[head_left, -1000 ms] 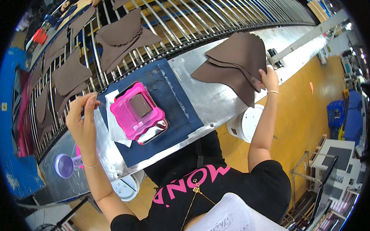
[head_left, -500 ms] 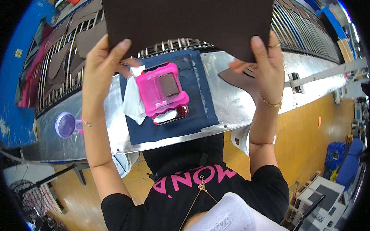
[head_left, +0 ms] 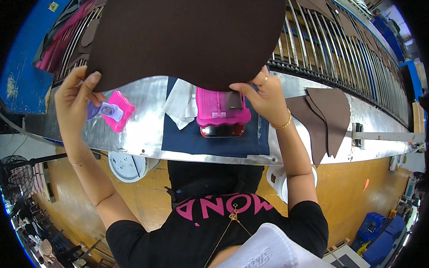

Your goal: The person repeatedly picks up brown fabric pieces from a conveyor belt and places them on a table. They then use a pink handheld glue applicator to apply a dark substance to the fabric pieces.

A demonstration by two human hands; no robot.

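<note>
Both my hands hold up a large dark brown sheet (head_left: pixel 189 36) of leather-like material in front of the camera. My left hand (head_left: pixel 76 98) pinches its lower left edge. My right hand (head_left: pixel 265 95) grips its lower right edge. The sheet hides much of the slatted rack behind it. Below the sheet a pink case (head_left: pixel 221 109) with a phone under it lies on a dark blue mat (head_left: pixel 186 138) on the metal worktable (head_left: pixel 139 131).
A white cloth (head_left: pixel 181 104) lies on the mat's left part. A small pink object (head_left: pixel 115 112) sits near my left hand. Several brown cut pieces (head_left: pixel 321 116) lie stacked to the right. A metal rod rack (head_left: pixel 321 48) runs behind. White buckets (head_left: pixel 124 166) stand under the table.
The brown sheet has been raised from the stack at the right, lifted higher and closer to the camera, now covering most of the rack. My view has swung left along the table.
</note>
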